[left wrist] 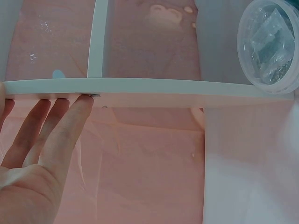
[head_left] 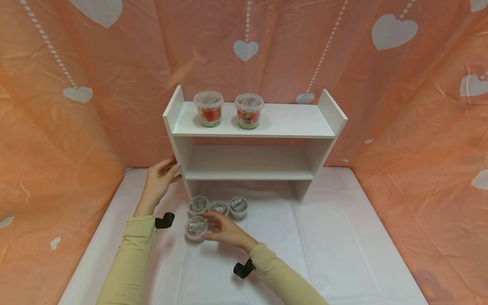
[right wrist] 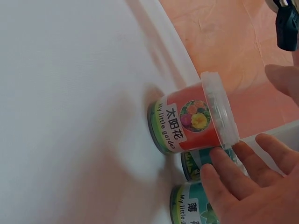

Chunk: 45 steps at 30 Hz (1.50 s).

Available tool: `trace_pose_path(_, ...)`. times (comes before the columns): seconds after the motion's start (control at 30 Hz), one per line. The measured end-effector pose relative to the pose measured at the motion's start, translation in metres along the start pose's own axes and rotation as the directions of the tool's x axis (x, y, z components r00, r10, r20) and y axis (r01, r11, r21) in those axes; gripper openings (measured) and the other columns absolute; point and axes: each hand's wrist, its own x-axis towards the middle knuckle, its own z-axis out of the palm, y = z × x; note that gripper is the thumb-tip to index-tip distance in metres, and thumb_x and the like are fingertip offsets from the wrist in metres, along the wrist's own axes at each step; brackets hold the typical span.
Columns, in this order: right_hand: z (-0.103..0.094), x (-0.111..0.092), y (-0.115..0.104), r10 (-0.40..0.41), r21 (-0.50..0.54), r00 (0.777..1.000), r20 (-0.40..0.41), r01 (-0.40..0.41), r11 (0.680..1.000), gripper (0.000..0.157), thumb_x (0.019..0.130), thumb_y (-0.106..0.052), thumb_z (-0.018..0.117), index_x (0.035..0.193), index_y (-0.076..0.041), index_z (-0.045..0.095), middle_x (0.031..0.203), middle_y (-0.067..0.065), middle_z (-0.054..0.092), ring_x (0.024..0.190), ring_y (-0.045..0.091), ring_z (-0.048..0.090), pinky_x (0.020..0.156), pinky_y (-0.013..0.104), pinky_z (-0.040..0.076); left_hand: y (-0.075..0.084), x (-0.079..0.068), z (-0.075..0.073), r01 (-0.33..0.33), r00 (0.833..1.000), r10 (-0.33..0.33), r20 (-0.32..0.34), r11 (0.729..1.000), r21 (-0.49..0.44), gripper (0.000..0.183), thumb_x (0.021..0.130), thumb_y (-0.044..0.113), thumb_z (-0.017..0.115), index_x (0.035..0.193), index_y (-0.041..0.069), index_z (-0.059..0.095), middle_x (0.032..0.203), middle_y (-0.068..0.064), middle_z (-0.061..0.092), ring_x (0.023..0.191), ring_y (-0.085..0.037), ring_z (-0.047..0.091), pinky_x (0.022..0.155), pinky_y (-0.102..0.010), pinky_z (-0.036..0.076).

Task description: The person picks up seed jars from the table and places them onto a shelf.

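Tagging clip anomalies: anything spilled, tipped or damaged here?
Nothing stands out. The two tubs atop the white shelf unit and the four tubs on the table look upright; no spill or damage shows.

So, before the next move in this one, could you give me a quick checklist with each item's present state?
1. Near tub upright on the table: ok.
2. Its lid on: ok.
3. Right hand closed round it: not ok, fingers spread beside it.
4. Left hand at the side of the shelf unit: ok.
5. That hand bracing it firmly: cannot tell, pressure doesn't show.
6. Left top-shelf tub and right top-shelf tub upright: ok.
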Motion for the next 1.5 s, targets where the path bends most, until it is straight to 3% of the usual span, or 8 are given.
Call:
trace_pose_path(0.13, 0.002, -0.002, -0.004, -0.019, -0.013, 1.0, -0.005, 0.019, 1.0, 0.061, 0.084, -0.003, 0.073, 0.138, 0.001, 0.044, 0.14, 0.015, 0.045, 0.124, 0.031, 0.048, 0.105, 0.042, 0.041, 0.0, 0.0, 0.0, -0.002, 1.0, 0.002, -0.002, 1.0, -0.005, 0.046, 0.097, 0.01, 0.057, 0.139, -0.004, 0.044, 0.135, -0.029, 0.046, 0.103, -0.007, 0.059, 0.087, -0.043, 0.051)
trace_pose_path(0.37, 0.003, -0.006, -0.017, -0.064, 0.03, 0.998, 0.007, 0.063, 0.998, 0.06, 0.083, 0.006, 0.07, 0.135, 0.011, 0.041, 0.137, 0.028, 0.043, 0.123, 0.046, 0.043, 0.105, 0.054, 0.037, 0.0, 0.0, 0.0, -0.001, 1.0, 0.001, -0.002, 1.0, 0.002, 0.046, 0.097, 0.011, 0.057, 0.14, -0.003, 0.045, 0.135, -0.029, 0.046, 0.104, -0.008, 0.059, 0.087, -0.04, 0.052)
trace_pose_path(0.63, 0.006, 0.002, 0.003, -0.017, -0.124, 1.0, 0.012, 0.018, 0.992, 0.065, 0.083, -0.007, 0.076, 0.139, -0.003, 0.045, 0.14, 0.011, 0.046, 0.124, 0.027, 0.048, 0.106, 0.035, 0.041, -0.001, 0.0, 0.001, -0.005, 1.0, 0.005, -0.009, 1.0, 0.002, 0.047, 0.097, 0.011, 0.057, 0.14, -0.003, 0.044, 0.134, -0.03, 0.047, 0.102, -0.007, 0.06, 0.086, -0.04, 0.052)
trace_pose_path(0.83, 0.013, 0.005, 0.008, -0.117, -0.233, 0.993, 0.018, 0.118, 0.965, 0.062, 0.081, -0.005, 0.077, 0.136, -0.001, 0.047, 0.134, 0.012, 0.049, 0.122, 0.02, 0.048, 0.105, 0.024, 0.04, -0.002, 0.0, 0.001, 0.003, 1.0, -0.003, -0.023, 1.0, -0.003, 0.047, 0.096, 0.011, 0.058, 0.139, -0.004, 0.045, 0.133, -0.028, 0.048, 0.1, -0.005, 0.06, 0.085, -0.036, 0.054)
trace_pose_path(0.97, 0.017, 0.006, 0.008, -0.154, -0.285, 0.988, 0.012, 0.151, 0.947, 0.062, 0.08, -0.005, 0.078, 0.134, 0.001, 0.048, 0.13, 0.012, 0.05, 0.119, 0.018, 0.049, 0.102, 0.022, 0.042, -0.002, 0.001, 0.001, -0.002, 1.0, 0.002, -0.019, 1.0, -0.004, 0.047, 0.097, 0.011, 0.058, 0.139, -0.005, 0.045, 0.134, -0.03, 0.047, 0.1, -0.004, 0.06, 0.086, -0.037, 0.053)
trace_pose_path(1.5, 0.018, 0.007, 0.004, -0.164, -0.379, 0.986, 0.039, 0.166, 0.911, 0.066, 0.08, -0.009, 0.079, 0.135, 0.002, 0.046, 0.127, 0.011, 0.05, 0.114, 0.015, 0.052, 0.097, 0.016, 0.043, -0.002, 0.0, 0.0, 0.008, 1.0, -0.008, -0.006, 1.0, 0.017, 0.047, 0.097, 0.012, 0.058, 0.14, -0.001, 0.045, 0.136, -0.028, 0.046, 0.103, -0.005, 0.059, 0.087, -0.04, 0.052)
